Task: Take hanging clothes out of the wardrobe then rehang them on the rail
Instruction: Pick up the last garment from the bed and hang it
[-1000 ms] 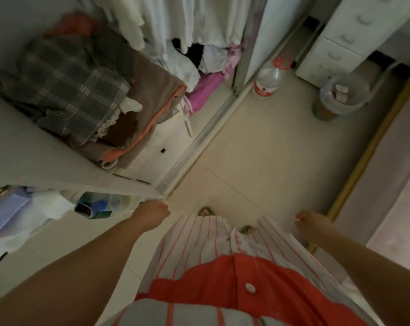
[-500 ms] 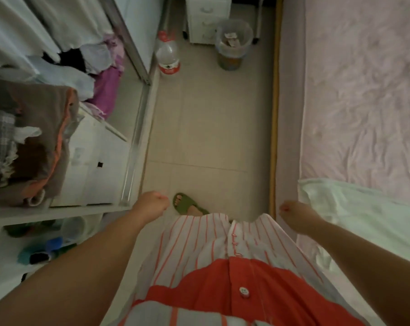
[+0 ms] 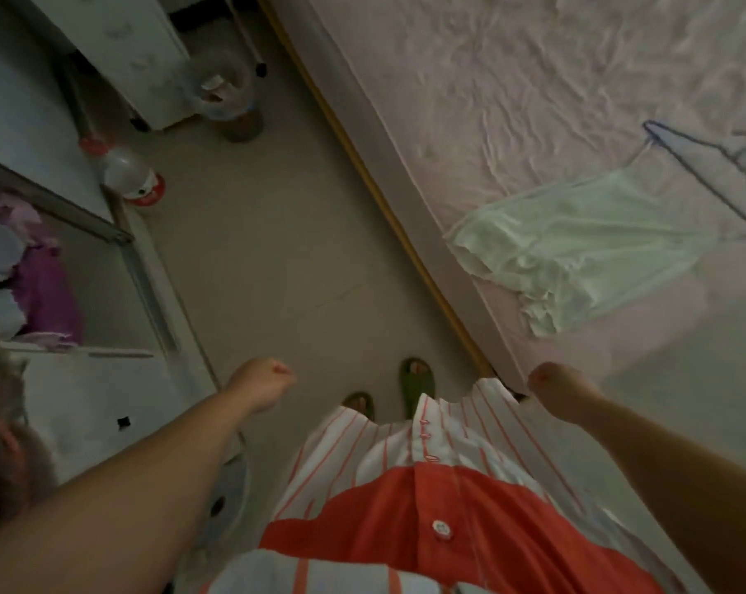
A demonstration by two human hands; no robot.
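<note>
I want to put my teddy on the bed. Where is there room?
The wrinkled pink bedsheet is bare across its far part, between the bed's edge and the thin blue wire hanger. Nearer you it is crowded: the pale green garment lies spread there, reaching the bed's edge, with the hanger beside it.

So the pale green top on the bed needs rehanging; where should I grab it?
Take the pale green top near its strap end by the hanger, reaching from the bed's edge with the right hand. That end lies flat; the near hem is bunched.

Pale green garment (image 3: pixel 585 246) crumpled on bed, blue hanger (image 3: pixel 714 165) seemingly attached
</note>
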